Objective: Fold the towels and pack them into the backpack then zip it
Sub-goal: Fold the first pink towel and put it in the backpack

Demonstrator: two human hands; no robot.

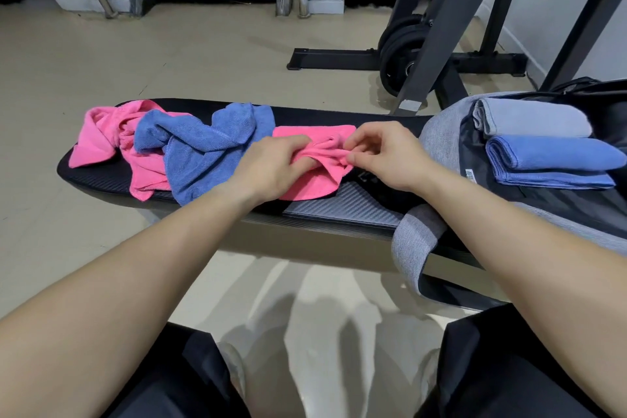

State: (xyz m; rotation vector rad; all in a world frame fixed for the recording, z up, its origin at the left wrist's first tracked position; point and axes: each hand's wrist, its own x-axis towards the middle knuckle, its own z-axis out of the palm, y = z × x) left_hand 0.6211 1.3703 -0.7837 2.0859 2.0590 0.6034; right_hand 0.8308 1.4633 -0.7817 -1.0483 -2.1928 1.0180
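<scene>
Left hand (271,163) has its fingers dug into a bunched ridge of the pink towel (315,180), and the right hand (390,156) pinches the same ridge between thumb and fingertips. Both are holding cloth and neither is spread flat. That towel lies on the bench (339,210) just beside the backpack (437,132), which lies open with a folded grey towel (532,117) and a folded blue towel (549,159) already inside.

From where I stand, the trouble is the bunching. The towel is gathered in the middle instead of being held by its corners, so I'd expect any fold made from this grip to come out lopsided and lumpy, and to sit badly on the two neat ones.

Its near edge droops toward the bench's rim, and a quick tug could send it sliding to the floor.

On the side away from the backpack, a crumpled blue towel (203,149) lies right up against the left hand, with a second pink towel (101,139) beyond it. Shaking the cloth out wide could snag or drag those.

The right forearm also crosses above the backpack's hanging grey flap (414,241), and a careless sweep could nudge the bag.
</scene>
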